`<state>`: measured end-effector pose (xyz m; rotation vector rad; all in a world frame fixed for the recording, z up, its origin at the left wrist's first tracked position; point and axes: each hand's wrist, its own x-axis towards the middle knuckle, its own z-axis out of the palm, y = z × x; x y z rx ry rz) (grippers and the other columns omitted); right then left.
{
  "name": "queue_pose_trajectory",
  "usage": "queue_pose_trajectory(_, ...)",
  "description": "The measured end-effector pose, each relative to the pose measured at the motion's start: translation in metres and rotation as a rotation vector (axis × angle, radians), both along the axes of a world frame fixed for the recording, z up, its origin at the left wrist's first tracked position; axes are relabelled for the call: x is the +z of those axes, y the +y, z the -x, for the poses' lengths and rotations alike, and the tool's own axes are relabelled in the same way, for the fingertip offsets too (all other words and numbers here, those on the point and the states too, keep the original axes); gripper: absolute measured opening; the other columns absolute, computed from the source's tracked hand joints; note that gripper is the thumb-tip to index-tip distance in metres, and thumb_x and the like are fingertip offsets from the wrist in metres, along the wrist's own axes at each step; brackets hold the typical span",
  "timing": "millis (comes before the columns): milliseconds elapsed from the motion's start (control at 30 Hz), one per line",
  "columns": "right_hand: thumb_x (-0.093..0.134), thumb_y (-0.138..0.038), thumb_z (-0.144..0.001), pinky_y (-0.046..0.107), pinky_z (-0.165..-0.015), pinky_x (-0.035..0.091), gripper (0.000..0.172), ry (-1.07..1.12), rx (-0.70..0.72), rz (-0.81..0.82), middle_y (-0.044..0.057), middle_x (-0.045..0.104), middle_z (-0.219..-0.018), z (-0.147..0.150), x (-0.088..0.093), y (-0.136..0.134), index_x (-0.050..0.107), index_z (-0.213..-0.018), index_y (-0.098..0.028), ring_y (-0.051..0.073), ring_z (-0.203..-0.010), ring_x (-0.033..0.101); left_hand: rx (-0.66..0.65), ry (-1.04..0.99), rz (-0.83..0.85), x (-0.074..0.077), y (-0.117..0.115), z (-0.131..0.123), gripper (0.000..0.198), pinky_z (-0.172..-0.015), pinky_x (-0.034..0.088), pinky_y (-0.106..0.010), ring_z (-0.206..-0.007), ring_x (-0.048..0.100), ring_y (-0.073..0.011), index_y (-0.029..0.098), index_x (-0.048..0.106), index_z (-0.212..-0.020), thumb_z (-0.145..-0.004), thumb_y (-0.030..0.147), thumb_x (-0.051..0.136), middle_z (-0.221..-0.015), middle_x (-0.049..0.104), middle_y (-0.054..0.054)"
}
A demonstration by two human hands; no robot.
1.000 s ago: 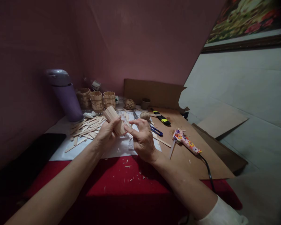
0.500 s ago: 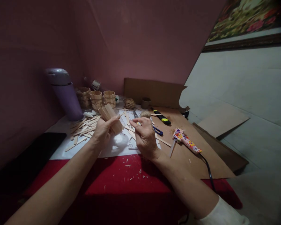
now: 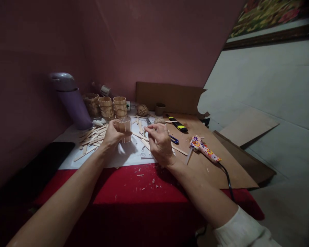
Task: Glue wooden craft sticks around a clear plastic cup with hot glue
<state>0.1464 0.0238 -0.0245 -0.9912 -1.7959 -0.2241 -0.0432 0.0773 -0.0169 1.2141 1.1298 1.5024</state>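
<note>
My left hand (image 3: 112,136) is wrapped round a clear cup (image 3: 123,127) with flat wooden craft sticks fixed side by side along its wall. The cup is upright over the white paper (image 3: 128,159). To its right, my right hand (image 3: 159,142) has thumb and fingertips drawn together in a pinch; anything between them is too small to make out. Loose craft sticks (image 3: 94,137) lie heaped left of my left hand, and more lie on the paper between the hands. A blue-handled tool (image 3: 174,139) is partly hidden behind my right hand.
Three stick-covered cups (image 3: 106,108) stand at the back beside a purple bottle (image 3: 73,106). A twine ball (image 3: 142,110), a small brown pot (image 3: 160,109) and a yellow-black cutter (image 3: 179,124) lie behind. A flowered glue gun (image 3: 204,149) rests on cardboard (image 3: 229,175), its cord trailing forward.
My left hand has turned the stick-covered cup from a tilt to upright. My right hand keeps its pinch and has hardly moved. The whole view has shifted slightly.
</note>
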Motion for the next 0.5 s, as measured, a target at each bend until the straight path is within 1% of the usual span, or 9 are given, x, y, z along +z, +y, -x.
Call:
queue_pose_trajectory(167, 0.051, -0.009, -0.087, 0.047, -0.093, 0.048, 0.031, 0.005, -0.006, 0.005, 0.012, 0.066, -0.105, -0.0017, -0.0015, 0.0035, 0.073, -0.108, -0.017, 0.027, -0.106, 0.053, -0.037, 0.039, -0.010, 0.0046, -0.0016, -0.0010, 0.079, -0.068, 0.045, -0.029, -0.083, 0.059, -0.0198, 0.018, 0.049, -0.102, -0.034, 0.017, 0.090, -0.091, 0.061, -0.001)
queue_pose_trajectory(333, 0.051, -0.008, -0.086, 0.045, -0.092, 0.048, 0.031, 0.013, -0.002, 0.005, 0.011, 0.066, -0.103, -0.0023, -0.0027, 0.0052, 0.073, -0.105, -0.018, 0.026, -0.104, 0.054, -0.038, 0.023, -0.001, 0.0076, -0.0028, -0.0019, 0.084, -0.069, 0.048, -0.030, -0.091, 0.061, -0.0240, 0.019, 0.048, -0.109, -0.035, 0.013, 0.087, -0.095, 0.061, -0.003)
queue_pose_trajectory(400, 0.051, -0.009, -0.086, 0.046, -0.092, 0.048, 0.030, 0.015, 0.000, 0.015, 0.010, 0.066, -0.103, -0.0022, -0.0026, 0.0049, 0.073, -0.105, -0.019, 0.026, -0.105, 0.054, -0.038, -0.002, 0.015, 0.0084, -0.0019, -0.0012, 0.086, -0.067, 0.048, -0.029, -0.089, 0.061, -0.0239, 0.019, 0.047, -0.110, -0.034, 0.010, 0.084, -0.093, 0.060, -0.002)
queue_pose_trajectory(500, 0.051, -0.008, -0.085, 0.046, -0.092, 0.048, 0.031, 0.020, 0.001, 0.033, 0.010, 0.065, -0.103, -0.0020, -0.0024, 0.0043, 0.074, -0.103, -0.021, 0.027, -0.105, 0.054, -0.059, -0.055, 0.045, 0.0089, -0.0005, 0.0014, 0.085, -0.059, 0.046, -0.027, -0.081, 0.061, -0.0215, 0.020, 0.046, -0.112, -0.034, 0.008, 0.078, -0.089, 0.060, 0.000)
